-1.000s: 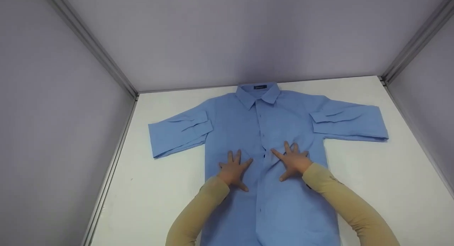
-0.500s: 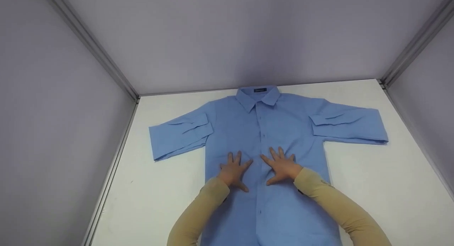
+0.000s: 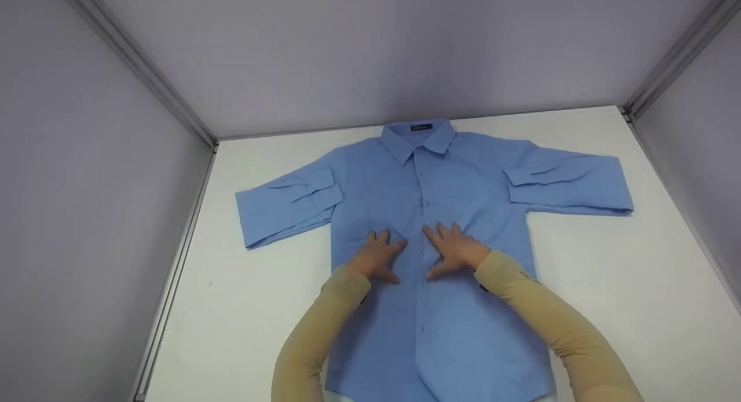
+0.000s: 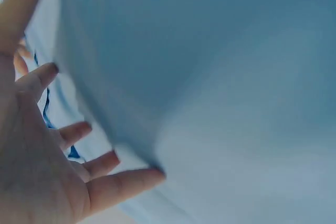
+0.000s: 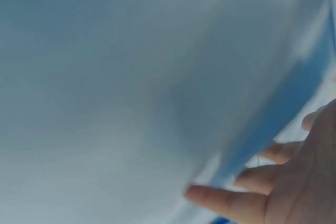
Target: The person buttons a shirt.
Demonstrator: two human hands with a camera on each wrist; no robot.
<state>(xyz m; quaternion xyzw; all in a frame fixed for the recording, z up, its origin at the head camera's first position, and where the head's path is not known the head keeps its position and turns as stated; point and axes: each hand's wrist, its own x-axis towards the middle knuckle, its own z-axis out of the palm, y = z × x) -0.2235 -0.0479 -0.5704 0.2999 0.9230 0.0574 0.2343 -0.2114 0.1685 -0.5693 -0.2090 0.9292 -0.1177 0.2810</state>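
Observation:
A light blue button shirt (image 3: 376, 187) lies face up, its collar (image 3: 401, 146) at the far side and both sleeves folded back on themselves. On the shirt's left front rests my left hand (image 3: 377, 257), fingers spread. My right hand (image 3: 457, 252) touches the cloth just right of the button strip, fingers apart. In the left wrist view the fingertips of the left hand (image 4: 58, 145) meet the blue cloth (image 4: 210, 51). The right wrist view has the right hand (image 5: 283, 182) beside blurred cloth (image 5: 105, 103). Neither hand pinches any fabric.
The white table (image 3: 231, 321) extends on both sides of the shirt. Behind it stands a grey back wall (image 3: 347, 54), with grey side panels (image 3: 87, 187) and metal rails along the corners.
My right hand has slid left toward the button strip, bringing the front edge flatter there. The left hand has stayed at about the same place on the shirt. The camera view has shifted slightly.

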